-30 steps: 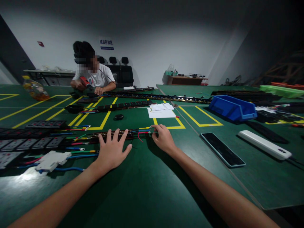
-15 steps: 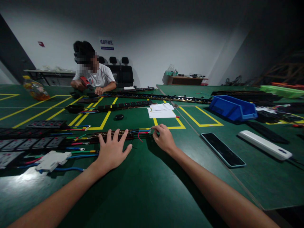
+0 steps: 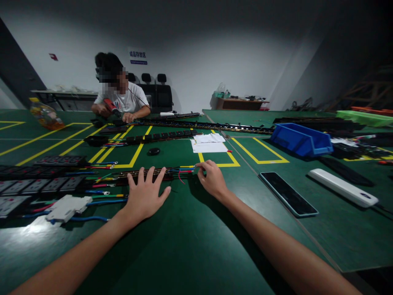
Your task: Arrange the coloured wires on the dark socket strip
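Note:
My left hand (image 3: 146, 197) lies palm down with its fingers spread over a dark strip with copper-coloured bars (image 3: 123, 175). Whether its fingertips press on the strip I cannot tell. Out of the strip's right end come blue, yellow and red wires (image 3: 184, 168); a thin red one curls downward. My right hand (image 3: 212, 178) pinches the tip of a wire there between thumb and forefinger, its other fingers curled. Left of my left hand lie black socket strips (image 3: 55, 186) with coloured leads ending in ring terminals, and a white plastic block (image 3: 68, 208) with blue wires.
Across the green table (image 3: 172, 246) a person (image 3: 130, 98) holds a red power drill (image 3: 112, 107). White papers (image 3: 209, 144) and a small black object (image 3: 154, 151) lie beyond my hands. To the right are a phone (image 3: 288, 193), a white device (image 3: 342, 187) and a blue bin (image 3: 299, 141).

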